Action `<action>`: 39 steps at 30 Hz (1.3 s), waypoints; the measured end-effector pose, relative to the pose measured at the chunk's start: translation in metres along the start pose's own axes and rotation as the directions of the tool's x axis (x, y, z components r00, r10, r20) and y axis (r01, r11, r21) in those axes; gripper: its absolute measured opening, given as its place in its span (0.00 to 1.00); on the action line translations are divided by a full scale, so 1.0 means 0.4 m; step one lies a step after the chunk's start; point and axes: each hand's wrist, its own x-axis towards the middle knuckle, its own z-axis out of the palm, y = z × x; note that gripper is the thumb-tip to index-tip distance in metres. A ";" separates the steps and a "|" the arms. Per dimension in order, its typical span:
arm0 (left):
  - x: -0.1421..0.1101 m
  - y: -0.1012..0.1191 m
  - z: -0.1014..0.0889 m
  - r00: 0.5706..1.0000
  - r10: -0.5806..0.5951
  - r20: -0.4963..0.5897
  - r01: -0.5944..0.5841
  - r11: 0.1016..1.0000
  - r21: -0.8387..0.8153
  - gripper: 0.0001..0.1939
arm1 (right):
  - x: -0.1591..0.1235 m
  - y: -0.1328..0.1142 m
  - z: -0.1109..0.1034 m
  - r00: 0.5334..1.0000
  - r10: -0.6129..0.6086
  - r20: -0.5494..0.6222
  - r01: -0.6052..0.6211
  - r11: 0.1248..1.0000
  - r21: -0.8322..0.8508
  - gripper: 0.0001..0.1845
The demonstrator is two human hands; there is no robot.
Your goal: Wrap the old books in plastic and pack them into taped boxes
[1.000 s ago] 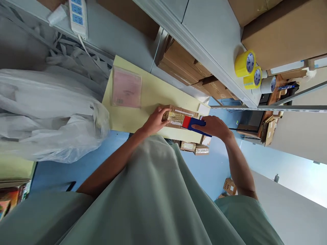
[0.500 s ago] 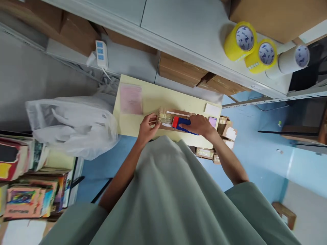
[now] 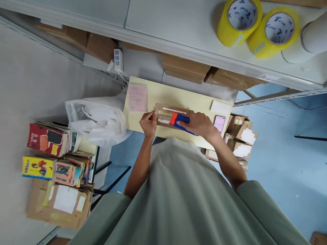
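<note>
1. Left hand [image 3: 149, 124]: thumb and fingertips drawn together at the cardboard box's left end — whether they pinch anything, I cannot tell.
2. Right hand [image 3: 201, 125]: closed around the blue-and-red tool [image 3: 180, 121], its red end over the box.
3. Cardboard box [image 3: 162, 114]: on the yellow desk [image 3: 196, 99], between the pink sheet [image 3: 138, 98] and the phone [image 3: 219, 123].

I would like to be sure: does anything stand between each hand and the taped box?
At the right hand, yes: the red-and-blue tool that it holds lies over the box. Between the left hand and the box, nothing visible.
</note>
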 end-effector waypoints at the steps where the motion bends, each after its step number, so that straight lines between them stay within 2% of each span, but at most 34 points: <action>1: 0.006 -0.003 -0.008 1.000 -0.005 -0.007 0.005 1.000 0.007 0.15 | -0.016 0.036 -0.007 1.000 0.008 0.011 -0.008 1.000 -0.003 0.34; 6: 0.030 -0.029 -0.052 0.999 -0.028 -0.043 0.031 0.998 0.063 0.14 | -0.084 0.258 -0.015 0.995 0.068 0.077 -0.065 0.997 -0.040 0.36; 8: 0.030 -0.033 -0.058 0.999 -0.025 -0.029 0.028 0.997 0.077 0.14 | -0.082 0.312 -0.003 0.993 0.072 0.098 -0.069 0.997 -0.033 0.36; 10: 0.026 -0.031 -0.057 0.999 -0.031 -0.020 0.032 0.995 0.095 0.15 | -0.059 0.332 0.017 0.992 0.074 0.105 -0.072 0.997 -0.028 0.36; 15: 0.021 -0.017 -0.052 0.999 -0.044 -0.012 0.045 0.993 0.112 0.16 | 0.026 0.295 0.081 0.990 0.110 0.083 -0.107 0.993 -0.046 0.37; 20: 0.026 -0.008 -0.052 1.000 -0.021 0.002 0.021 0.991 0.133 0.16 | 0.067 0.229 0.135 0.987 0.160 0.032 -0.159 0.987 -0.022 0.33; 29: 0.029 -0.002 -0.048 0.999 0.045 0.014 -0.046 0.989 0.137 0.17 | 0.070 0.090 0.189 0.976 0.198 -0.090 -0.199 0.980 -0.006 0.24; 34: 0.031 -0.003 -0.053 0.998 0.060 0.037 -0.064 0.991 0.115 0.17 | 0.062 0.051 0.200 0.962 0.245 -0.120 -0.249 0.968 -0.015 0.21; 39: 0.049 0.002 -0.053 0.995 0.070 0.070 -0.076 0.993 0.091 0.16 | 0.059 0.019 0.214 0.942 0.290 -0.167 -0.296 0.955 -0.015 0.24</action>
